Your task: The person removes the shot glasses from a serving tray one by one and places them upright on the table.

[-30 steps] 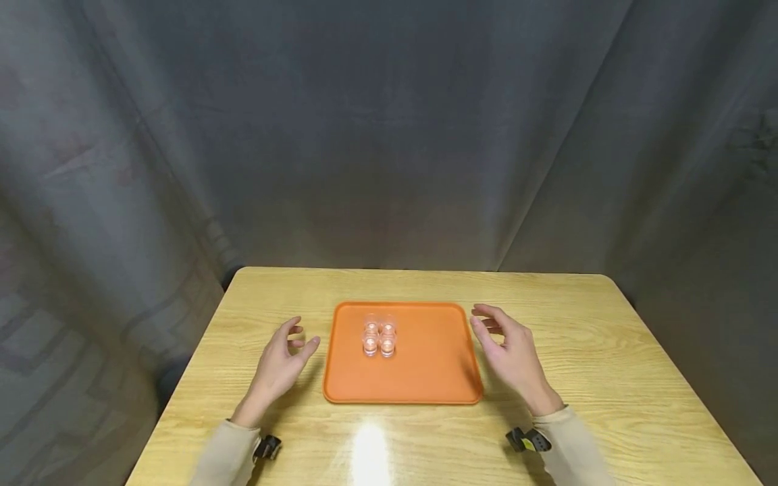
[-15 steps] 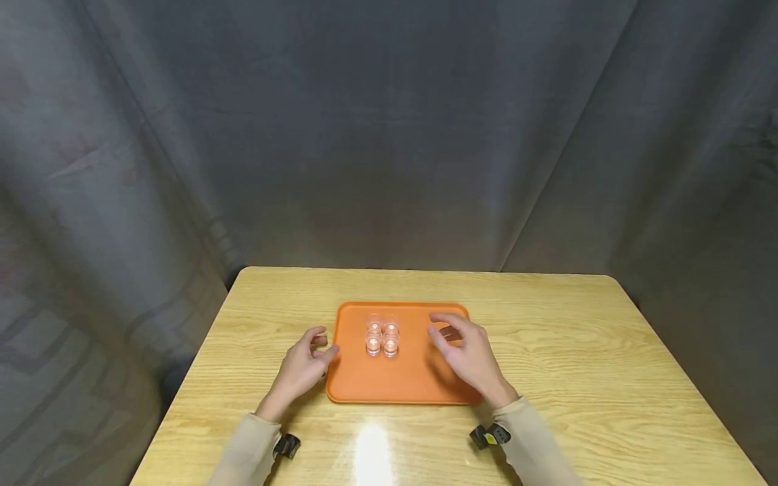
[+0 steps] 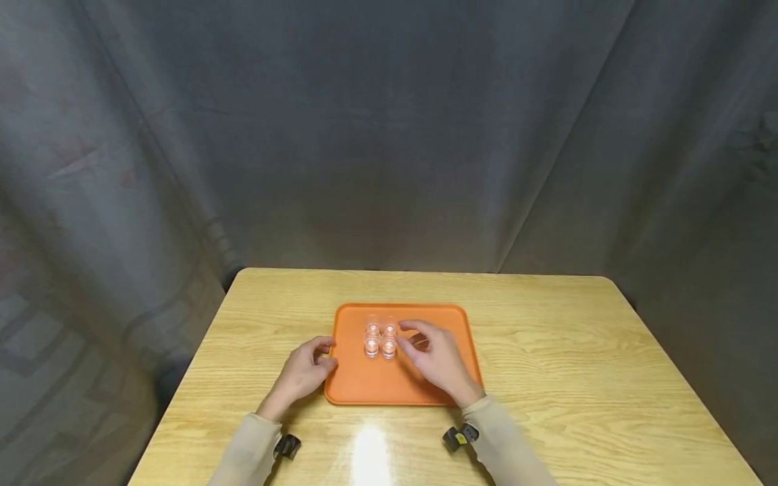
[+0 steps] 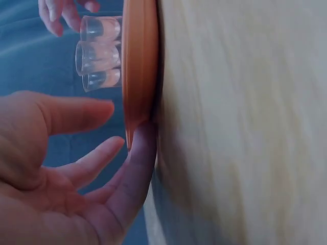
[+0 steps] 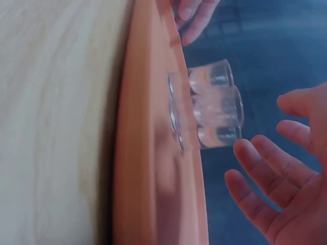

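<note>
four small glasses (image 3: pixel 384 341) stand close together left of the middle of the tray (image 3: pixel 358 387), whose long axis runs left to right. the right hand (image 3: pixel 440 361), nearer them, is loosely spread at their right, holding nothing; the left hand (image 3: pixel 302 371), parted, meets the tray's left edge, with room toward its near edge.

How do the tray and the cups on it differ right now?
Colour: the tray is opaque orange; the cups are clear.
Shape: the tray is broad and shallow; the cups are small and round.
Pose: the tray lies on the table; the cups stand upright on the tray.
Both open upward.
</note>
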A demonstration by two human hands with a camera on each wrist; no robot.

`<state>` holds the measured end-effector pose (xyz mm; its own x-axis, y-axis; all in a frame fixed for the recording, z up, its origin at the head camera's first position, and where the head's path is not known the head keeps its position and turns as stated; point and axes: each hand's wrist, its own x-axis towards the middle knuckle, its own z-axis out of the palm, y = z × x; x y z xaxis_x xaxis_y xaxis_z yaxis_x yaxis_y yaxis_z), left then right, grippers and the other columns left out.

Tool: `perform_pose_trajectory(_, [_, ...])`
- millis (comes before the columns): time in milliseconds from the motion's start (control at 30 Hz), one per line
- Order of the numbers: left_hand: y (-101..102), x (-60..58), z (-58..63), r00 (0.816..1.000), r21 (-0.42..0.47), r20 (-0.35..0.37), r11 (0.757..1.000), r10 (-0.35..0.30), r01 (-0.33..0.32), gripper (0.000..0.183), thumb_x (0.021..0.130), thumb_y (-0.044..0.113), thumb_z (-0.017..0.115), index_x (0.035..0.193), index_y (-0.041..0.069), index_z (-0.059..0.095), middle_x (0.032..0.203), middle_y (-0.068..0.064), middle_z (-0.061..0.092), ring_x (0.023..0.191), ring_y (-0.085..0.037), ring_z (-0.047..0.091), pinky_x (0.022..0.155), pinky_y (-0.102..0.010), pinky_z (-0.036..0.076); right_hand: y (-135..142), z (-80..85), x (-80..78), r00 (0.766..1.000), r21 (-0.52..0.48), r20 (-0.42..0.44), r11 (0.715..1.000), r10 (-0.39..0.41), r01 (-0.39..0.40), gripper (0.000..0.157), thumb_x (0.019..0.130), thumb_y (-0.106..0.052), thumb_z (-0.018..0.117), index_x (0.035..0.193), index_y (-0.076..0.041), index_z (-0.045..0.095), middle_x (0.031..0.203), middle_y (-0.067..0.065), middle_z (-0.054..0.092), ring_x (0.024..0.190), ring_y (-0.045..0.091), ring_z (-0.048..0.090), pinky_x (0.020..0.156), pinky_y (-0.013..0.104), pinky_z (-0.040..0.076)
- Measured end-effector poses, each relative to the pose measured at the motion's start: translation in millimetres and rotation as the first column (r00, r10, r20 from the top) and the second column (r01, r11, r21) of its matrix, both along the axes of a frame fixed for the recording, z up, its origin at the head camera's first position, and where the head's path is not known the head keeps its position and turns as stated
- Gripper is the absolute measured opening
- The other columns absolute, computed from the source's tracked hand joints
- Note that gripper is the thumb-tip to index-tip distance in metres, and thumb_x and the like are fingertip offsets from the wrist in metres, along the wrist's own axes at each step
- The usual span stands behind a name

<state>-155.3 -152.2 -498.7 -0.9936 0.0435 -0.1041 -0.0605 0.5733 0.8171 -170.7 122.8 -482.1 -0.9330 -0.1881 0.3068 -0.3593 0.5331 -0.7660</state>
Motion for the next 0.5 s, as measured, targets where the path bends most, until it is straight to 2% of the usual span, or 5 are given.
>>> perform_pose_trajectory(267, [0, 1.3, 0.1, 1.000, 0.020, 0.008, 0.999, -0.028, 0.027, 0.045, 0.087, 0.003, 0.068, 0.131, 0.006, 0.060, 0.111, -0.010, 0.065, 0.088, -0.014, 0.062, 0.072, -0.025, 0.050, -13, -11.4, -5.0, 0.998, 0.044, -0.052, 0.998, 0.044, -0.042, 0.024, 0.089, -0.021, 0.074, 0.112, -0.013, 0.075, 0.107, 0.002, 0.075, 0.079, 0.013, 0.071, 0.072, 0.032, 0.059])
perform_pose_trajectory(500, [-2, -1.2, -2.4, 0.999, 0.018, 0.001, 0.999, -0.036, 0.036, 0.045, 0.086, 0.000, 0.068, 0.130, 0.006, 0.061, 0.109, -0.009, 0.064, 0.085, -0.014, 0.059, 0.069, -0.023, 0.047, -14, -17.9, -7.4, 0.999, 0.064, -0.005, 0.997, 0.046, -0.046, 0.025, 0.087, -0.023, 0.077, 0.109, -0.013, 0.075, 0.102, -0.002, 0.074, 0.077, 0.009, 0.067, 0.072, 0.031, 0.058])
